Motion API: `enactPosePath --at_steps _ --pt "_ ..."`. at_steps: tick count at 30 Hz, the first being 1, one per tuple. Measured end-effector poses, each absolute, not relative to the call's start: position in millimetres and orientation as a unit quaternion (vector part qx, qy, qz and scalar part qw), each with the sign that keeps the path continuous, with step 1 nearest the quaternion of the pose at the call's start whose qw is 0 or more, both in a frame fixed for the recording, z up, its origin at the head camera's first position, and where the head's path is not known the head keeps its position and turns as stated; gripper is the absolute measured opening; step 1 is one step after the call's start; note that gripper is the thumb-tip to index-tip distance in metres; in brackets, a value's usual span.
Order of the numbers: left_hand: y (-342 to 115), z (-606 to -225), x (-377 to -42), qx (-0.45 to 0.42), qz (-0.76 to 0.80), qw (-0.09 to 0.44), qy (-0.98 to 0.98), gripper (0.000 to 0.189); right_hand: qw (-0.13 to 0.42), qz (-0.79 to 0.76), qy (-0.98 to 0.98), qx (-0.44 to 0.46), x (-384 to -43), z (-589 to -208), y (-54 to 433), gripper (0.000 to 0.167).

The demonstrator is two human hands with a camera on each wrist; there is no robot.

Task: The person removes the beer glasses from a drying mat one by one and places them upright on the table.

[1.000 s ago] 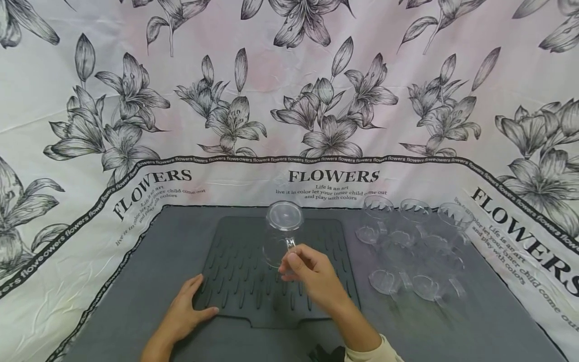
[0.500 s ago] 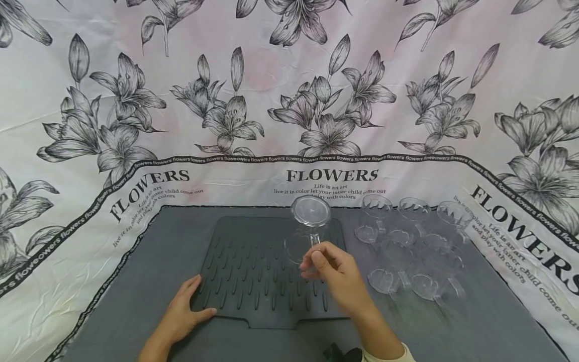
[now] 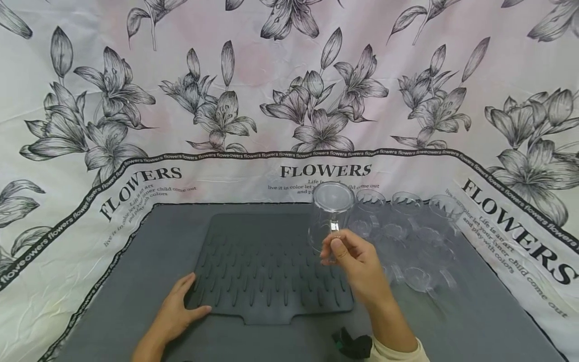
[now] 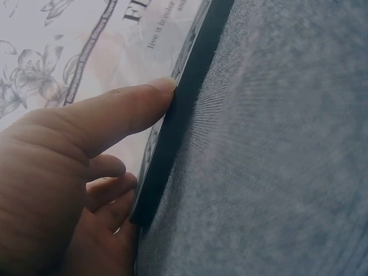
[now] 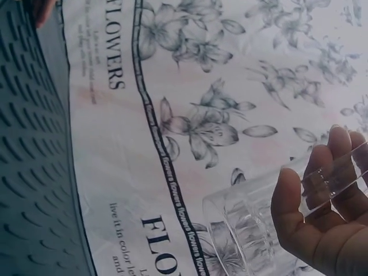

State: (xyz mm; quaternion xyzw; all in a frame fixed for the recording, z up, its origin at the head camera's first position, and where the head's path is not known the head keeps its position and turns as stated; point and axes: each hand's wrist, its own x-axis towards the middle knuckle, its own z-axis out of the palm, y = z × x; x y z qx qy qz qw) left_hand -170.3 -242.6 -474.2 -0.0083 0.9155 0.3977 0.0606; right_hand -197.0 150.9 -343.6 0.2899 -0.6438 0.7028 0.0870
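Note:
In the head view my right hand (image 3: pixel 353 261) pinches the handle of a clear glass mug (image 3: pixel 332 211) between thumb and fingers. The mug is raised over the right side of a dark ridged drying mat (image 3: pixel 267 319), its thick round base facing up. The right wrist view shows the mug's clear wall (image 5: pixel 241 236) beside my curled fingers (image 5: pixel 287 201). At the mat's front left corner lies my left hand (image 3: pixel 174 309), thumb and fingers spread along its edges. From the left wrist, the thumb (image 4: pixel 126 109) touches the mat's dark edge (image 4: pixel 184 109).
Several more clear mugs (image 3: pixel 418 279) stand in rows on the grey tabletop (image 3: pixel 479 322), right of the mat. A white cloth with printed flowers (image 3: pixel 321 128) hangs behind and at both sides. A black device (image 3: pixel 353 344) sits at my right wrist.
My right hand has carried the mug to the right, from over the middle of the mat toward the other mugs. The left hand has stayed at the mat's corner; the view has shifted slightly.

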Motion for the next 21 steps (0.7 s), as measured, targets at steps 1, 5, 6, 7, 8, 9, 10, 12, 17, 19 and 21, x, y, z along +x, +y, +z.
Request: enactPosePath --at_steps 1,5,6,7,8,9,10,12,17,19,21 --pt "-242 -473 -170 -0.011 0.396 0.061 0.916 0.102 0.092 0.701 -0.647 0.286 -197 -343 152 0.015" --pt "-240 -468 -170 -0.023 0.391 0.067 0.918 0.101 0.116 0.694 -0.653 0.278 -195 -340 155 0.015" --pt "-239 -467 -170 -0.027 0.391 0.067 0.918 0.100 0.126 0.690 -0.657 0.277 -194 -339 156 0.015" --pt "-239 -466 -169 -0.031 0.389 0.066 0.919 0.100 0.135 0.685 -0.661 0.276 -194 -339 156 0.014" --pt "-238 -464 -169 -0.033 0.389 0.061 0.919 0.099 0.144 0.680 -0.663 0.276 -193 -338 156 0.015" --pt "-237 -463 -168 -0.036 0.390 0.054 0.919 0.098 0.154 0.676 -0.666 0.276 -193 -338 156 0.015" --pt "-236 -461 -167 -0.036 0.389 0.044 0.919 0.096 0.165 0.669 -0.670 0.274 -193 -338 157 0.015" --pt "-232 -457 -167 -0.033 0.387 0.021 0.921 0.094 0.185 0.661 -0.677 0.264 -191 -337 157 0.016" --pt "-218 -449 -168 -0.010 0.389 -0.034 0.921 0.088 0.207 0.665 -0.683 0.219 -188 -335 159 0.014" --pt "-212 -447 -168 -0.002 0.396 -0.045 0.917 0.086 0.210 0.670 -0.678 0.218 -187 -334 159 0.012" --pt "-206 -445 -169 0.005 0.407 -0.053 0.912 0.085 0.217 0.663 -0.679 0.230 -187 -335 158 0.011"
